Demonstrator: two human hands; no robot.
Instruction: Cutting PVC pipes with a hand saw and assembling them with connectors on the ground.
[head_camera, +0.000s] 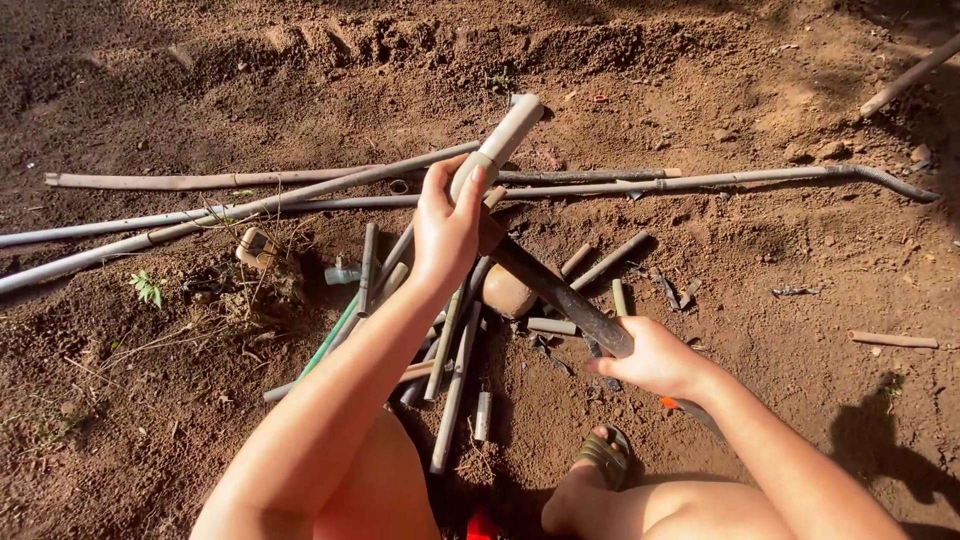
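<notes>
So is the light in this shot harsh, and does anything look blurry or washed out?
Head view: strong low sunlight from the left, warm on the reddish-brown dirt ground; the left hand gripping the short pale grey pipe piece is brightly lit, near glare on the forearm; the right hand holds the dark flat blade. Deep shadows fill the top corners and lower right; focus is sharp throughout.

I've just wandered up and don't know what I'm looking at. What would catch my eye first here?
First, the left hand at centre, gripping a pale pipe that points up and away. Across it lies a long dark blade, held low by the right hand. Beneath both, a heap of pipe offcuts litters the red-brown soil, with long pipes stretched across the ground behind.
</notes>
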